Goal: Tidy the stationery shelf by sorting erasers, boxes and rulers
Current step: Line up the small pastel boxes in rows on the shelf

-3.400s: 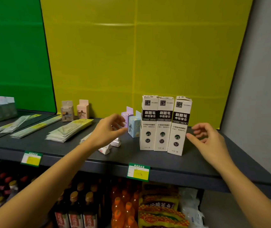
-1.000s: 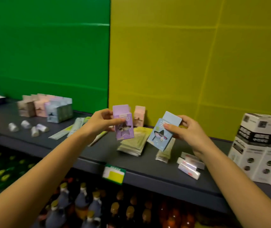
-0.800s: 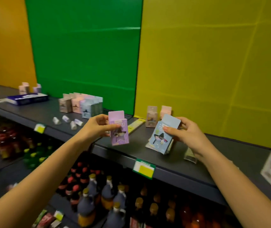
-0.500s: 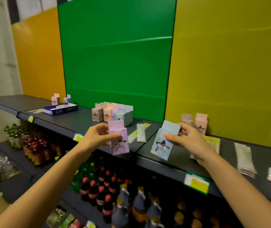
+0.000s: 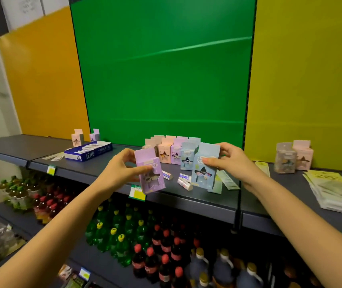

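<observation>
My left hand grips a purple star-window box above the front edge of the dark shelf. A light blue box of the same kind is pinched by my right hand, close to a row of pastel boxes standing against the green back panel. Small white erasers lie loose on the shelf between the two held boxes. Packed rulers lie flat under my right wrist.
A blue open carton and two small boxes stand at the shelf's left. Two more pastel boxes and a stack of ruler packs sit at the right. Bottles fill the shelves below. Price tags hang on the shelf edge.
The view has swung left along the shelf. Both hands, holding the purple and blue boxes throughout, have come up to the row of pastel boxes by the green panel.
</observation>
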Motion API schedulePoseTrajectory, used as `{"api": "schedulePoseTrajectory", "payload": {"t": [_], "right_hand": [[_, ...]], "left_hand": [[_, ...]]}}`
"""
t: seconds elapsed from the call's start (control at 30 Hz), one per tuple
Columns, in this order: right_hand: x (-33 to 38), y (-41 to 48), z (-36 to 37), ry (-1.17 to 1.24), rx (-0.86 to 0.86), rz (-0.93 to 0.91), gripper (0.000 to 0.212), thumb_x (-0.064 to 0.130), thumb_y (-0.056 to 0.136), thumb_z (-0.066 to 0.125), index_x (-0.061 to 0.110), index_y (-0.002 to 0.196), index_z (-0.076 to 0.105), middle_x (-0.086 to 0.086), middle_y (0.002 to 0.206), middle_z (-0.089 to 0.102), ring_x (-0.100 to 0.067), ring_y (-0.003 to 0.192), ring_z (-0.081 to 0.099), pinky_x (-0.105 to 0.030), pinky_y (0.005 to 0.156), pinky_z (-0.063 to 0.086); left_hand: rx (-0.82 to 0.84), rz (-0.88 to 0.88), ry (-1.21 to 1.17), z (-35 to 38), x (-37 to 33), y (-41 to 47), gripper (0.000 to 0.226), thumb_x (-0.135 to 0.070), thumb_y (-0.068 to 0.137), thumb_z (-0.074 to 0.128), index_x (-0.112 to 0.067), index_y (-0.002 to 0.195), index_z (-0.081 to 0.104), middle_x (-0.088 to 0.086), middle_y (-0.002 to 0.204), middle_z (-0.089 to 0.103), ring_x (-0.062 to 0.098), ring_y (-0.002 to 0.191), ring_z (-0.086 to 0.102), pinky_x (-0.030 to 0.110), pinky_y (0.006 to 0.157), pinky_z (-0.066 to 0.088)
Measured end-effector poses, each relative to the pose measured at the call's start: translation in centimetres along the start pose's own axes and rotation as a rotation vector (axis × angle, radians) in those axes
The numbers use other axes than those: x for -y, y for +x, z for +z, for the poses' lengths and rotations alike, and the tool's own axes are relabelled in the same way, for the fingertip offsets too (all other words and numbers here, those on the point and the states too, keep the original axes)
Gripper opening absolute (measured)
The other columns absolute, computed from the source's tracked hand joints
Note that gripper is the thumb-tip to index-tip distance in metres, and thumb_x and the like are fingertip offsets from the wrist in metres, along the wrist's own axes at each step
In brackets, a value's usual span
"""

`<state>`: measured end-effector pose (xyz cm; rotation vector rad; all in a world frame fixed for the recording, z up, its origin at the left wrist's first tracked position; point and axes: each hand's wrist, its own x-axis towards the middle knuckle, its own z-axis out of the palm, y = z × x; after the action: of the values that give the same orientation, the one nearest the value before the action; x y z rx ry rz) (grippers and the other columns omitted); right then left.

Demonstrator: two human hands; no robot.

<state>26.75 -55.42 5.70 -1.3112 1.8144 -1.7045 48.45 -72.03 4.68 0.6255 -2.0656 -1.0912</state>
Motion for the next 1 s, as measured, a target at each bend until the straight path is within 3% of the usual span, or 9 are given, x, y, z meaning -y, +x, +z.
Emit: {"api": "schedulePoseTrajectory", "payload": {"t": [0.23, 0.3, 0.4, 0.53, 0.7, 0.8, 0.9, 1.0], "right_hand": [[-0.6, 5.8, 1.9, -0.094, -0.044, -0.035, 0.039, 0.012, 0.078, 0.071, 0.011, 0.113, 0.054, 0.007, 0.097, 0.062, -0.003, 0.076, 0.063, -0.010, 0.058, 0.053], [-0.9, 7.6, 2.0, -0.122, -0.065, -0.035, 0.038, 0.013, 0.078, 0.071, 0.013, 0.111, 0.054, 0.004, 0.100, 0.062, -0.004, 0.077, 0.064, -0.015, 0.063, 0.054], [-1.3, 9.7, 2.1, -0.172, -0.064, -0.047, 0.038, 0.013, 0.077, 0.072, 0.016, 0.109, 0.053, 0.008, 0.096, 0.062, -0.003, 0.076, 0.063, -0.009, 0.056, 0.051], [-2.3, 11.0, 2.3, -0.231, -0.067, -0.040, 0.040, 0.014, 0.075, 0.074, 0.019, 0.108, 0.051, 0.004, 0.102, 0.063, -0.006, 0.080, 0.063, -0.011, 0.057, 0.050], [-3.9, 11.6, 3.0, -0.315, -0.120, -0.034, 0.043, 0.019, 0.072, 0.077, 0.023, 0.107, 0.052, 0.001, 0.110, 0.063, -0.014, 0.094, 0.063, -0.018, 0.072, 0.049], [-4.5, 11.6, 3.7, -0.310, -0.169, -0.035, 0.045, 0.018, 0.072, 0.078, 0.021, 0.109, 0.053, 0.004, 0.106, 0.065, -0.012, 0.093, 0.063, -0.015, 0.066, 0.050], [-5.2, 11.9, 4.7, -0.353, -0.182, -0.030, 0.043, 0.017, 0.071, 0.078, 0.027, 0.102, 0.052, 0.011, 0.099, 0.063, -0.004, 0.089, 0.060, -0.015, 0.067, 0.049], [-5.7, 11.9, 5.3, -0.342, -0.209, -0.011, 0.043, 0.017, 0.070, 0.078, 0.035, 0.095, 0.048, 0.017, 0.095, 0.061, 0.001, 0.089, 0.060, -0.017, 0.071, 0.053]], "left_hand": [[0.056, 0.084, -0.002, -1.4, 2.4, 6.6, 0.031, -0.018, 0.077, 0.071, -0.012, 0.100, 0.052, 0.009, 0.110, 0.060, 0.019, 0.091, 0.065, 0.024, 0.066, 0.059], [0.091, 0.088, 0.010, -1.4, 2.9, 9.0, 0.031, -0.017, 0.078, 0.070, -0.011, 0.102, 0.052, 0.010, 0.110, 0.061, 0.023, 0.095, 0.064, 0.032, 0.073, 0.059], [0.100, 0.120, 0.073, -1.0, 3.6, 12.1, 0.036, -0.018, 0.075, 0.073, -0.006, 0.104, 0.054, 0.007, 0.103, 0.064, 0.026, 0.094, 0.065, 0.040, 0.083, 0.056], [0.148, 0.211, 0.154, 0.3, 4.0, 15.4, 0.036, -0.019, 0.073, 0.075, -0.008, 0.099, 0.054, -0.006, 0.084, 0.061, 0.015, 0.074, 0.059, 0.023, 0.065, 0.050], [0.231, 0.263, 0.192, 2.0, 5.5, 19.2, 0.038, -0.016, 0.071, 0.077, -0.007, 0.099, 0.054, -0.010, 0.082, 0.058, 0.015, 0.073, 0.057, 0.032, 0.070, 0.053], [0.287, 0.272, 0.180, 3.0, 6.5, 20.3, 0.035, -0.016, 0.070, 0.077, -0.013, 0.093, 0.051, -0.010, 0.083, 0.056, 0.014, 0.072, 0.057, 0.026, 0.067, 0.052], [0.355, 0.257, 0.161, 3.7, 7.5, 21.4, 0.036, -0.013, 0.071, 0.077, -0.008, 0.096, 0.051, -0.004, 0.085, 0.056, 0.017, 0.073, 0.057, 0.037, 0.071, 0.054], [0.395, 0.271, 0.169, 3.9, 7.8, 22.3, 0.038, -0.013, 0.071, 0.077, -0.007, 0.097, 0.050, -0.004, 0.083, 0.055, 0.018, 0.074, 0.057, 0.035, 0.068, 0.053]]}}
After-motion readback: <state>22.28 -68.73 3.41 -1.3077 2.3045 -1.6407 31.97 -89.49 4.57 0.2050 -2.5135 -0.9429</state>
